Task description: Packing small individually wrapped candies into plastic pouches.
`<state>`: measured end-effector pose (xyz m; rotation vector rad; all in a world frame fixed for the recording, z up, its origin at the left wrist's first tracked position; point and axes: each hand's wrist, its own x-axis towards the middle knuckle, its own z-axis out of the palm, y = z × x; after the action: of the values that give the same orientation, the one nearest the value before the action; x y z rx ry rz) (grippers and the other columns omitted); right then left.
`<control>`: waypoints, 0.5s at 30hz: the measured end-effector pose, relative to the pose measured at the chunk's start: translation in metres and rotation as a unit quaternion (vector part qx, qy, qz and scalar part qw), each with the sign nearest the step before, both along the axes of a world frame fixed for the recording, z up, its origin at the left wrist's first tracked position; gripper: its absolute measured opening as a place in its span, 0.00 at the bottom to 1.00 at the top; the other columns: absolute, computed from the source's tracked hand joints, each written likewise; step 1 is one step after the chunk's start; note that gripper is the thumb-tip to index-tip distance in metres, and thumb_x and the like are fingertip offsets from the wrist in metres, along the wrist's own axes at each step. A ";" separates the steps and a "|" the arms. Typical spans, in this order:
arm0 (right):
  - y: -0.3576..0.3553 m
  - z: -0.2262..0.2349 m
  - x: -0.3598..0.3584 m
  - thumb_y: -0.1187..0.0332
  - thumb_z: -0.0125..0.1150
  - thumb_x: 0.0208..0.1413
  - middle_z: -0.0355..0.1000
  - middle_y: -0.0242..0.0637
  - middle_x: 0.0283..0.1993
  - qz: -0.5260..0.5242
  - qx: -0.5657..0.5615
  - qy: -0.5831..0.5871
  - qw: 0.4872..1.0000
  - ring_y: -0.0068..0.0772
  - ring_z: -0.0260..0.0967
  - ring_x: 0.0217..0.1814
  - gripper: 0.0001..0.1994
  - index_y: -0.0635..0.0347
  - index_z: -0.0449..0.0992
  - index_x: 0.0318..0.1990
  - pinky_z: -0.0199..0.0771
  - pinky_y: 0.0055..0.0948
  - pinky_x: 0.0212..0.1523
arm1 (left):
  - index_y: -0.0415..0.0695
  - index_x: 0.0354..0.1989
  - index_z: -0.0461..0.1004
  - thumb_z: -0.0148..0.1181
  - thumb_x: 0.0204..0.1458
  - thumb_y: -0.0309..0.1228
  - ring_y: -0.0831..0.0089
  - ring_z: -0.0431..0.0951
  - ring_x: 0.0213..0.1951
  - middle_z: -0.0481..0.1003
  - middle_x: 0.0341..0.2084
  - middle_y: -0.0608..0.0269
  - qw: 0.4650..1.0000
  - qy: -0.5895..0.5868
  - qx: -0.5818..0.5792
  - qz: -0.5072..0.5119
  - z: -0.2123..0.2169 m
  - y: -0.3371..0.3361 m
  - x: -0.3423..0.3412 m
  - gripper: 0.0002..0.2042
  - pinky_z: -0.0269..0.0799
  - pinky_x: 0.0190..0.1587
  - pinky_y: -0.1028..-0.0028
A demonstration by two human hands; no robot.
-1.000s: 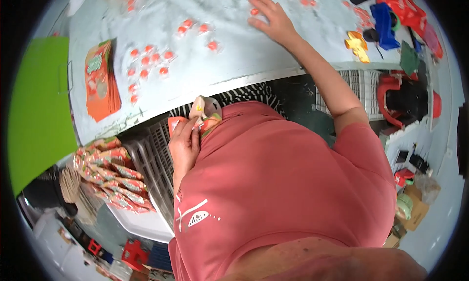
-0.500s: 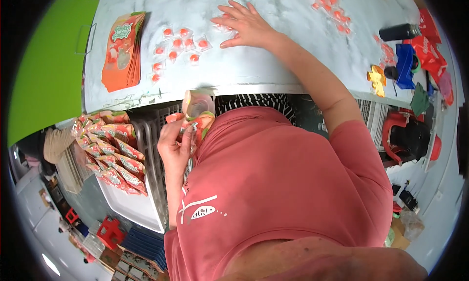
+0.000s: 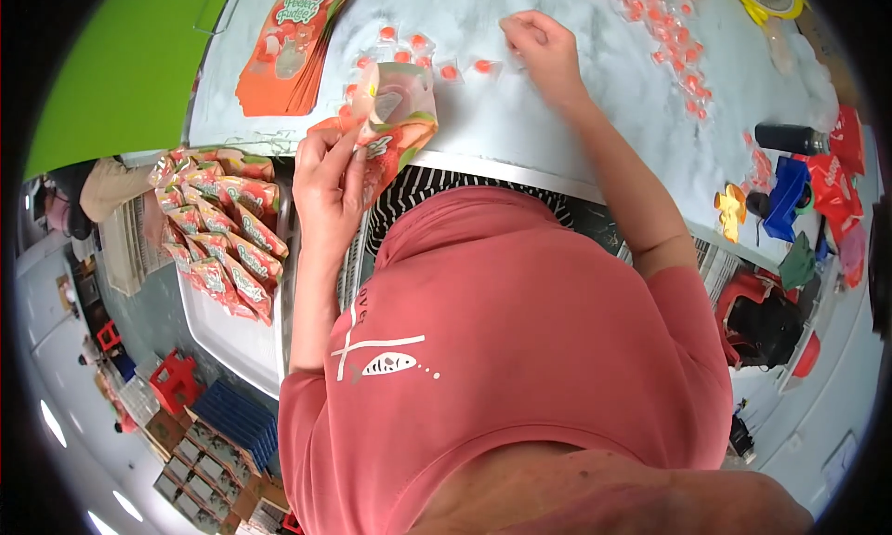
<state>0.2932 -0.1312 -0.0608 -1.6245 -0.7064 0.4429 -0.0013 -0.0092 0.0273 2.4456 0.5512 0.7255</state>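
My left hand (image 3: pixel 327 171) grips an open red and green candy pouch (image 3: pixel 398 156) by its side, at the table's front edge. The pouch's mouth gapes upward, showing a pale inside. Over the table, my right hand (image 3: pixel 546 59) is closed with its fingers curled in; what they hold, if anything, is hidden. Left of it lies a clear-wrapped orange-red candy (image 3: pixel 483 67), with another wrapped candy (image 3: pixel 450 72) beside that. Several more wrapped candies sit behind the pouch, partly covered by it. A stack of flat pouches (image 3: pixel 290 56) lies at the table's left.
Filled pouches (image 3: pixel 228 228) are piled on a white tray (image 3: pixel 218 335) left of me. More wrapped candies (image 3: pixel 664 33) spread across the far right of the pale table (image 3: pixel 595 154). A dark bottle (image 3: pixel 790 138), a blue holder (image 3: pixel 788 196) and a yellow object (image 3: pixel 730 211) stand farther right.
My left hand has raised the pouch from below the table edge to over it. My right hand, spread over candies before, is now curled shut and farther right. The whole view has shifted.
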 end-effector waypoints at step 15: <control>0.058 0.085 -0.053 0.59 0.59 0.64 0.71 0.27 0.27 0.061 0.242 0.163 0.954 0.14 0.63 0.29 0.13 0.62 0.75 0.36 0.64 0.17 0.32 | 0.41 0.47 0.80 0.62 0.53 0.22 0.65 0.74 0.30 0.71 0.28 0.58 1.000 -0.001 -0.011 0.010 -0.013 0.009 0.065 0.12 0.72 0.35 0.70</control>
<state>0.2404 -0.0729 0.0240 -1.0190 -0.6058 0.5619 0.0639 -0.0003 0.0145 2.4223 0.5819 0.7256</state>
